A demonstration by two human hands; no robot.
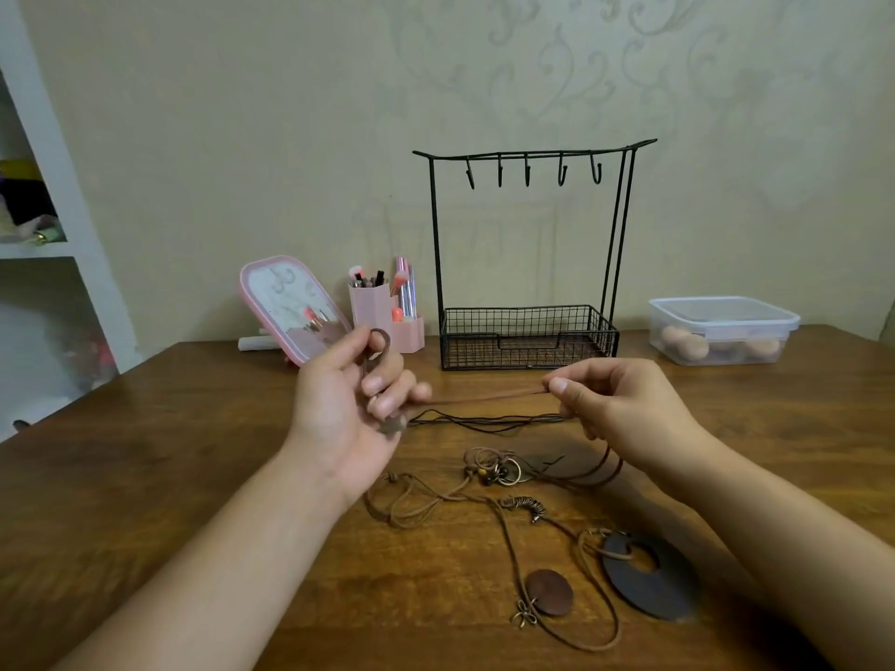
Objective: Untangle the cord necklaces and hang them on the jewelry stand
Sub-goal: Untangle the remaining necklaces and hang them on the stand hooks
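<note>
Two hands: left hand (pixel 348 404) grips ring pendant (pixel 380 342); right hand (pixel 615 404) fingers pinch cord (pixel 484 397).
Desk (pixel 193 452): brown wood; tangled necklaces (pixel 508 501) near, jewelry stand (pixel 528 263) far.
Room: patterned wall (pixel 484 65).

black wire jewelry stand (pixel 528 244), brown cord necklaces (pixel 489 481), pink mirror (pixel 285 307), brown wooden table (pixel 193 457).

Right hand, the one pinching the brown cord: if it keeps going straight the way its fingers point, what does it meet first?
Probably the left hand: the right hand points leftward along the taut brown cord, nothing between; depth unclear.

Bare table (pixel 203 477) lies left; tangled necklaces (pixel 508 501) clutter the middle.
</note>
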